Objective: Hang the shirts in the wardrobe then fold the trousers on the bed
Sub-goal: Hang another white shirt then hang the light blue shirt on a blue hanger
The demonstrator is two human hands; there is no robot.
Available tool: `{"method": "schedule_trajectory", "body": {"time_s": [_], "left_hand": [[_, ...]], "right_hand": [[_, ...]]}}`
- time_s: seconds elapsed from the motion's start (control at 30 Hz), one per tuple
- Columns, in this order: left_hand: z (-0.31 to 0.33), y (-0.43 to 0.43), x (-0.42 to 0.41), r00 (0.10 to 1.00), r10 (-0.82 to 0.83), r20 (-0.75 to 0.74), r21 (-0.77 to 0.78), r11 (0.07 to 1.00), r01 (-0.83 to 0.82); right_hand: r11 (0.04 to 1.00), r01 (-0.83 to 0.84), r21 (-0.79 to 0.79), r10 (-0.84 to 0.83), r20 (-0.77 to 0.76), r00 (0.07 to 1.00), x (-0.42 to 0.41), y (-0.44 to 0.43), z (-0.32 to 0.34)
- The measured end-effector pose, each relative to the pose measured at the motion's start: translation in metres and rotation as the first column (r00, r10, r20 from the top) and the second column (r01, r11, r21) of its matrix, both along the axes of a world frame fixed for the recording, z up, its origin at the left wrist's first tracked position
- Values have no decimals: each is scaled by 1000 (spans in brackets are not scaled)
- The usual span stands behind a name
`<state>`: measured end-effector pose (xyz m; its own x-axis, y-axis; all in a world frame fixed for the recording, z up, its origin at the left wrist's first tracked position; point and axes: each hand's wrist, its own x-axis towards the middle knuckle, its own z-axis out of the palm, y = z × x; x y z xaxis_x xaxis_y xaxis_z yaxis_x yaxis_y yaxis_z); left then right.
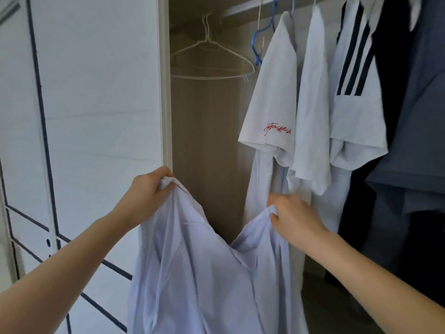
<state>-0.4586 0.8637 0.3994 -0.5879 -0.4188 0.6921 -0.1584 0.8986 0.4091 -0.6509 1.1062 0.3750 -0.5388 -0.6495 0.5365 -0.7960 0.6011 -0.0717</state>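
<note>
Hanging: underway, several shirts (313, 97) already up, far right.
Hands: left hand (149, 186) and right hand (291, 215) each clenched on pale shirt (204, 273), near centre.
Remaining: empty hanger (206, 42) waiting; trousers unseen.

The pale shirt (204, 273) runs off the bottom edge, its hem unseen. Its bunched cloth hides most fingertips of the left hand (147, 189) and right hand (293, 218). Red script (277, 130) on the sleeve of the white T-shirt (272, 92) is too blurred to read. That T-shirt covers part of the blue hanger (256, 42). Dark garments (409, 165) are cut by the right edge.
</note>
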Motion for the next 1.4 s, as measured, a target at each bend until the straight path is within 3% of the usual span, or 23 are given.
{"method": "schedule_trajectory", "body": {"time_s": [0.1, 0.3, 0.53, 0.77, 0.93, 1.07, 1.2, 1.4], "left_hand": [[26, 2, -15, 999, -12, -37, -79, 997, 9], [92, -1, -41, 980, -35, -196, -53, 998, 25], [148, -11, -56, 956, -17, -292, -61, 998, -1], [157, -24, -73, 970, -55, -236, -146, 989, 20], [155, -31, -81, 964, -51, -261, -249, 968, -16], [150, -40, -85, 957, -53, -285, -334, 941, -47], [147, -47, -85, 942, -76, -328, -362, 931, -51], [145, -53, -87, 931, -97, -351, -392, 918, -52]], "right_hand": [[996, 20, 89, -15, -61, 998, 4, -5, 4], [997, -72, -29, 63, -242, 968, 25, -24, 55], [976, -198, -89, 180, -181, 967, 37, -56, 149], [932, -115, -343, 1, -316, 949, 17, -77, 259], [912, -36, -410, -139, -390, 910, 0, -92, 312], [877, 49, -478, -230, -328, 916, -19, -116, 337], [861, 152, -485, -250, -144, 958, -43, -138, 347], [867, 256, -428, -302, -41, 952, -68, -143, 349]]}}
